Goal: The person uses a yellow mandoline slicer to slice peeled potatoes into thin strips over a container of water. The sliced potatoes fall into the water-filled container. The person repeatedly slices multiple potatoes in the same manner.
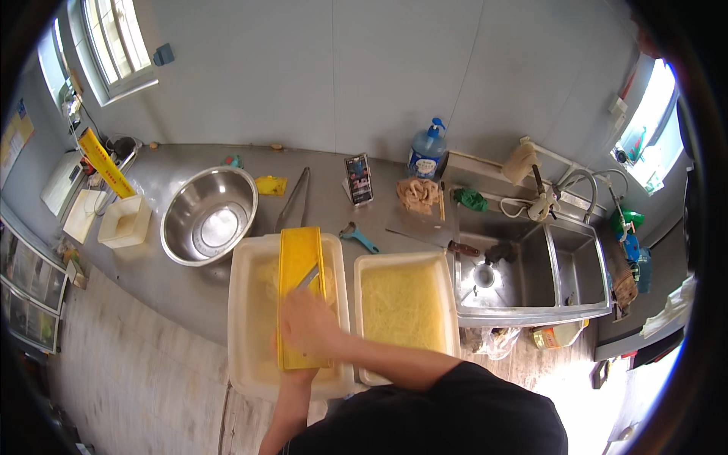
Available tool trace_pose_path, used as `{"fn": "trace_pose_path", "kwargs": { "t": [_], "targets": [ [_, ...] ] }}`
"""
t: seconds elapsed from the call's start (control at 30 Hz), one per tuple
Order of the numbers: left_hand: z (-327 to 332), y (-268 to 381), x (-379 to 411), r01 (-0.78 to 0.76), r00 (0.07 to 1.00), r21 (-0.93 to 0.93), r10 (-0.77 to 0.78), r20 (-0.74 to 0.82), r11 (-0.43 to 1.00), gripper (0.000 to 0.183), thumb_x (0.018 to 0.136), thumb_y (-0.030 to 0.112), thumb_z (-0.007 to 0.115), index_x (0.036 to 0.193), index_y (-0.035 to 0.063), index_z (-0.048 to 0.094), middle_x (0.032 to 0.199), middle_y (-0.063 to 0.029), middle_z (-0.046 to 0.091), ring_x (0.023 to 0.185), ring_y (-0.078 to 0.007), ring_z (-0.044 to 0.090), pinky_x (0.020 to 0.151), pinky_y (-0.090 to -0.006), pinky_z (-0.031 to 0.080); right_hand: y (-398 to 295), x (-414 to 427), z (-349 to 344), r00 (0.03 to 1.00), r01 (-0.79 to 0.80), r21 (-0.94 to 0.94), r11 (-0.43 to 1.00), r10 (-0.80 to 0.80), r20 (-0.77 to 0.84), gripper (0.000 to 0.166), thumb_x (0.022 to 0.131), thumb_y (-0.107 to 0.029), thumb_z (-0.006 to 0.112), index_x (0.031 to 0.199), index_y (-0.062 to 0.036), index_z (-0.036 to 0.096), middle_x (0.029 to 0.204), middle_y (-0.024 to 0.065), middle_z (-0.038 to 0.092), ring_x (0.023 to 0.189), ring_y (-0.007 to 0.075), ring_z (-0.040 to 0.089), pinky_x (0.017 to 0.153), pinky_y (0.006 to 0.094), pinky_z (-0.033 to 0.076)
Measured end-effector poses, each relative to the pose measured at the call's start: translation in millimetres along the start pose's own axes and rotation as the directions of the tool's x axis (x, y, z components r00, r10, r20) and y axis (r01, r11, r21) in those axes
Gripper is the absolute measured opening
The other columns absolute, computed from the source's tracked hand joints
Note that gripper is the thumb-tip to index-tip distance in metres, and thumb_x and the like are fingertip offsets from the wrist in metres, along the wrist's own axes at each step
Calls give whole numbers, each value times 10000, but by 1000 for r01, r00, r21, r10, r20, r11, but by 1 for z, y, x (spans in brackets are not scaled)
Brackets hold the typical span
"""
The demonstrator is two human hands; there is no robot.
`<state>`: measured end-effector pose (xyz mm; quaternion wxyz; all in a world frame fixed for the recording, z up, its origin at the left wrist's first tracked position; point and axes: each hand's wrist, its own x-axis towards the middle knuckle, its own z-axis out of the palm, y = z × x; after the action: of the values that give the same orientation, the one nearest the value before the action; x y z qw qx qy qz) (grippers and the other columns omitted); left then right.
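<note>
A yellow mandoline slicer (302, 256) with a slanted metal blade (309, 276) lies lengthwise over a white plastic tub (240, 318). From beneath, my left hand (300, 375) grips the slicer's near end; its fingers are mostly hidden. My right hand (310, 321), a little blurred, is curled down on the slicer's face just below the blade. Whatever may be under that palm is hidden. Pale shreds (267, 278) show in the tub beside the slicer. To the right, a second white tub (453, 318) holds thin pale-yellow shreds (404, 301) that look like shredded potato in liquid.
Behind the tubs are a steel bowl (196, 190), tongs (296, 199), a turquoise peeler (361, 239) and a phone (359, 179) propped upright. A brown-handled knife (463, 248) reaches over the edge of the double sink (512, 284). A pump bottle (427, 148) and cloth (419, 195) stand near the wall.
</note>
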<state>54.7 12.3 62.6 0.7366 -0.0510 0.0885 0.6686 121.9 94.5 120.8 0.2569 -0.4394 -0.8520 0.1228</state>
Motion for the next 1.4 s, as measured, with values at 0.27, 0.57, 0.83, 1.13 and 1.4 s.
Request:
{"fn": "trace_pose_path", "kwargs": {
  "t": [0.27, 0.57, 0.83, 1.13, 1.4],
  "targets": [
    [-11, 7, -7, -102, 986, -5, 101, -135, 995, 775, 846, 598, 471, 1455, 145, 312, 1348, -142, 418, 1116, -367, 493, 910, -550, 422, 7, 9, -5, 976, -76, 103, 992, 53, 211, 178, 756, -159, 605, 900, -56, 588, 924, 146, 577, 941, 350, 546, 765, 480, 456],
    [-27, 15, 7, 318, 853, 45, -306, 422, 947, 777, 839, 557, 508, 1471, 149, 311, 1495, -152, 321, 1335, -387, 353, 1072, -545, 307, 30, 33, 14, 993, -94, 99, 991, 101, -65, 200, 747, -140, 600, 918, -42, 572, 952, 170, 572, 964, 360, 545, 805, 499, 453],
    [8, -1, -7, 305, 924, -135, -259, 280, 943, 733, 860, 473, 507, 1458, 91, 328, 1466, -164, 373, 1321, -386, 378, 1054, -562, 323, 65, 58, 30, 952, -100, 40, 994, 107, -285, 107, 710, -100, 614, 732, -54, 520, 744, 150, 558, 768, 344, 573, 662, 473, 459],
    [11, -4, -7, 215, 955, -59, -197, 219, 975, 713, 866, 512, 475, 1401, 47, 398, 1344, -209, 476, 1143, -431, 510, 897, -600, 432, 66, 53, 26, 956, -87, -24, 996, 77, -283, 91, 727, -94, 611, 745, -56, 530, 759, 152, 562, 774, 338, 576, 648, 462, 465],
    [-23, 1, -6, 284, 902, -152, -210, 378, 947, 677, 896, 458, 488, 1457, 107, 346, 1472, -150, 379, 1339, -360, 366, 1078, -543, 307, 33, 21, 14, 961, -26, 21, 999, 31, -276, 99, 740, -111, 612, 721, -53, 534, 749, 156, 569, 751, 349, 578, 661, 483, 463]
  ]
}}
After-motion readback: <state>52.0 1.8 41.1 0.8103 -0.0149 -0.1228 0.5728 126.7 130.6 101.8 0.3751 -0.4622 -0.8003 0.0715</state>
